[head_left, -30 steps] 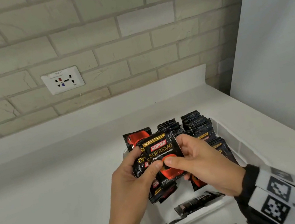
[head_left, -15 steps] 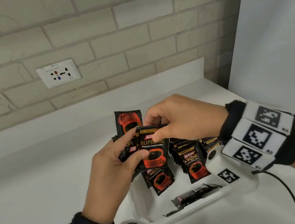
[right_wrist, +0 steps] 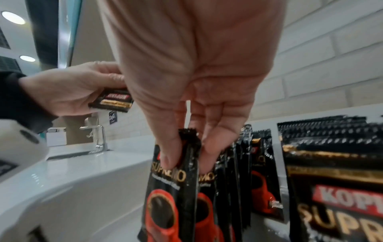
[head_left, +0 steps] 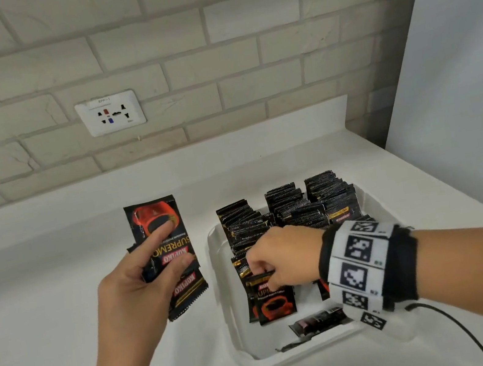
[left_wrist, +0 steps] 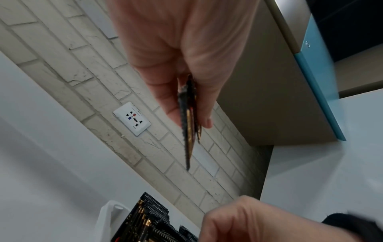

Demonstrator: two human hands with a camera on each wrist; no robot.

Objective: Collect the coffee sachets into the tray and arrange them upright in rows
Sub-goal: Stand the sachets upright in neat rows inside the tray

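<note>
While the right hand [head_left: 282, 259] pinches a black-and-red foil coffee sachet [head_left: 274, 301] upright in the white plastic tray [head_left: 228, 307], the left hand [head_left: 135, 285] beside the tray grips spare sachets [head_left: 166, 251]; letting go early could tip the row.

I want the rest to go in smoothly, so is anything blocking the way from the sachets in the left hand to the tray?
Nothing visible: the left hand holds its sachets over bare counter beside the tray.

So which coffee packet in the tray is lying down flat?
The sachet lying flat at the white tray's near end, below the right hand. The others there stand upright in rows.
</note>
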